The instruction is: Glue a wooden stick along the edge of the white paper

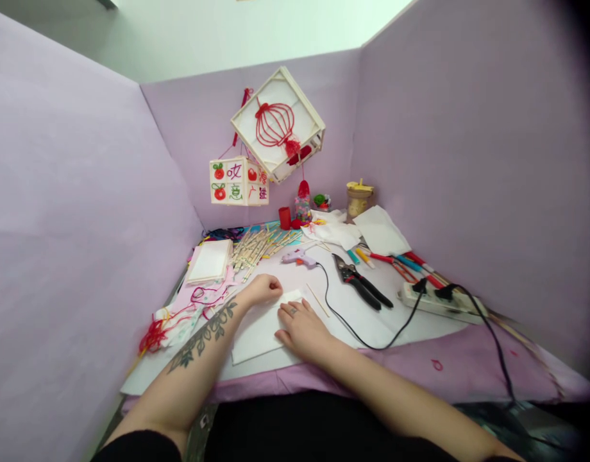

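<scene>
A flat white sheet (257, 339) lies near the table's front edge. My right hand (302, 326) rests on its right side, palm down with the fingers stretched out. At the sheet's far left side, my left hand (263, 290) is curled with the fingertips pressed together; whatever they pinch, if anything, is hidden. A thin wooden stick (318, 300) lies just right of my right hand. Beyond both hands is a lilac glue gun (299, 258) on its side, its black cord trailing to the right. Pruning shears (362, 281) with black handles lie further right.
Bamboo sticks (256, 247) are heaped behind my left hand, beside a stack of white panels (211, 262). Red yarn (154, 335) lies at the left edge. A power strip (442, 301) sits at right, its cords crossing the table. Decorated box lanterns (278, 125) hang ahead.
</scene>
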A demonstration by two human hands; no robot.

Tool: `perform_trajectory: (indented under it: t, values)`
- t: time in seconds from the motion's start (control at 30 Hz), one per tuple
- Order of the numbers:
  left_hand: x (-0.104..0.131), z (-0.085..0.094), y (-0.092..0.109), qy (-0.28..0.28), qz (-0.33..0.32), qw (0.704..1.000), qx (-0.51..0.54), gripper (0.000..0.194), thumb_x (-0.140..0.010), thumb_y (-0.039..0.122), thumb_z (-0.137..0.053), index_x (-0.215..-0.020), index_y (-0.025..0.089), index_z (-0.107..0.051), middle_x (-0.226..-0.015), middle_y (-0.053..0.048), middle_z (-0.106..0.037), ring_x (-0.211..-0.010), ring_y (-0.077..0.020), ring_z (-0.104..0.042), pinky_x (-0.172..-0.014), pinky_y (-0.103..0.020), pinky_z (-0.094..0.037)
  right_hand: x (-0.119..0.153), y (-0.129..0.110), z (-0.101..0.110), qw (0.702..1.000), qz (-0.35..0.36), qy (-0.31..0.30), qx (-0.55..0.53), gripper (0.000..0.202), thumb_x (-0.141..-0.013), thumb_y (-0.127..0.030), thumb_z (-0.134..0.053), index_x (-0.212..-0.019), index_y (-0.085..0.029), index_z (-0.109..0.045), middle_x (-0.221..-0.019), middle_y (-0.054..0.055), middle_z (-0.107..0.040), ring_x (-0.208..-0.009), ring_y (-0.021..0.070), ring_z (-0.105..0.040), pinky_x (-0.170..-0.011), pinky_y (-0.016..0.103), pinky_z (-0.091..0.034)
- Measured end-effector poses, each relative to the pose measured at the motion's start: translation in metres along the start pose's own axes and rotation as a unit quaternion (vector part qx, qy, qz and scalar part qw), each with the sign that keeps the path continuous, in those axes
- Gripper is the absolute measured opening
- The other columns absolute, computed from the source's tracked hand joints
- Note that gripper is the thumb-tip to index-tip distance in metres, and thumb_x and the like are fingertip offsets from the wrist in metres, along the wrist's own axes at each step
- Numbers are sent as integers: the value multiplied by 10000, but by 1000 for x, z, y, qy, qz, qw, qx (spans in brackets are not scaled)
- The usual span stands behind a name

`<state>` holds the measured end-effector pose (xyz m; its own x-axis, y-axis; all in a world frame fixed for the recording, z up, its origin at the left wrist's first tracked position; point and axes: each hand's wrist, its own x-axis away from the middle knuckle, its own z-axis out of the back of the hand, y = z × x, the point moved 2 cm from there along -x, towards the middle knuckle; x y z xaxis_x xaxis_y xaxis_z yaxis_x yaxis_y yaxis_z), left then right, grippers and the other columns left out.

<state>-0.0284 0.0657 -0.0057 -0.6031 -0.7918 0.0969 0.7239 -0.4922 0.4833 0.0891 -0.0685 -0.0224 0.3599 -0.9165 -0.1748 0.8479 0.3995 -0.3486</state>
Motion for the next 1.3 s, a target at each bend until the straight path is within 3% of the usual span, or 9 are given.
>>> perform_trajectory:
  t: [0.23, 0.47, 0.77, 1.0, 1.17, 1.3]
  values:
    - [-8, -11, -1, 6, -11, 1000, 3, 163, -653, 192, -572, -750, 140, -692, -676, -11, -649, -639, -132, -559, -605, -219, -404, 0, 1, -1, 1000, 4, 6, -3, 489, -898, -400, -498, -1263, -81, -556, -1351, 168, -522, -1255, 317, -423, -1101, 515, -238]
    - [-19, -5, 6, -42, -9, 998, 35, 205, -670, 225, -575, -801, 126, -698, -694, -18, -671, -626, -129, -580, -573, -205, -430, 1, 2, 0, 1000, 10, 13, -13, 477, -893, -407, -509, -1241, -87, -569, -1321, 168, -543, -1245, 311, -434, -1093, 515, -242]
    - [-25, -16, 10, -11, -20, 1000, 5, 164, -621, 186, -605, -745, 133, -700, -667, -9, -656, -636, -132, -566, -609, -216, -416, 1, 2, 2, 1000, 10, 10, -11, 470, -892, -401, -511, -1227, -78, -576, -1282, 177, -561, -1216, 314, -447, -1092, 513, -245]
    - [-30, -18, 15, -31, -16, 999, 23, 186, -651, 228, -590, -756, 133, -711, -670, -9, -671, -630, -131, -582, -584, -203, -428, 2, 3, 3, 1000, 15, 12, -11, 473, -894, -407, -504, -1230, -82, -575, -1276, 172, -568, -1206, 318, -455, -1087, 522, -257]
    - [-30, -23, 18, 3, -10, 1000, 17, 186, -637, 207, -584, -757, 125, -701, -681, -20, -666, -637, -138, -570, -583, -219, -417, 2, 3, 3, 1000, 7, 20, -9, 455, -892, -400, -509, -1218, -91, -583, -1280, 165, -569, -1203, 313, -458, -1089, 516, -258]
    - [-31, -23, 22, -13, -14, 999, 29, 192, -630, 202, -590, -762, 125, -706, -682, -18, -668, -636, -136, -577, -580, -214, -423, 2, 2, 4, 1000, 7, 14, -10, 465, -891, -402, -510, -1221, -82, -582, -1285, 163, -567, -1202, 317, -458, -1085, 515, -264]
